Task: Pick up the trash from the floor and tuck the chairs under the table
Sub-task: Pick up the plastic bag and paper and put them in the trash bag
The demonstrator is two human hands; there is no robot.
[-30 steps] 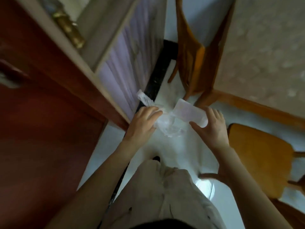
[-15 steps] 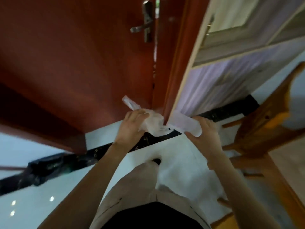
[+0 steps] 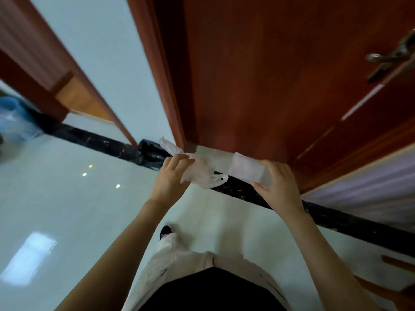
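I hold trash in both hands at chest height. My left hand [image 3: 171, 176] is closed on a crumpled clear plastic bag [image 3: 197, 173], one end of which sticks up past my fingers. My right hand [image 3: 280, 185] grips a flat whitish plastic packet [image 3: 244, 168] by its right end. Bag and packet touch between my hands. A wooden chair part [image 3: 395, 288] shows at the bottom right corner. No table is in view.
A red-brown door [image 3: 258, 75] with a metal handle [image 3: 390, 57] stands straight ahead. A black threshold strip [image 3: 247, 191] crosses the glossy white floor [image 3: 56, 198]. A blue bin with a clear liner [image 3: 13, 117] sits at the far left. A dark bag [image 3: 150, 151] lies by the door frame.
My view has swung left: the chairs and table slid out of sight to the right, and the door and hallway now fill the view. Both hands keep the same hold on the trash.
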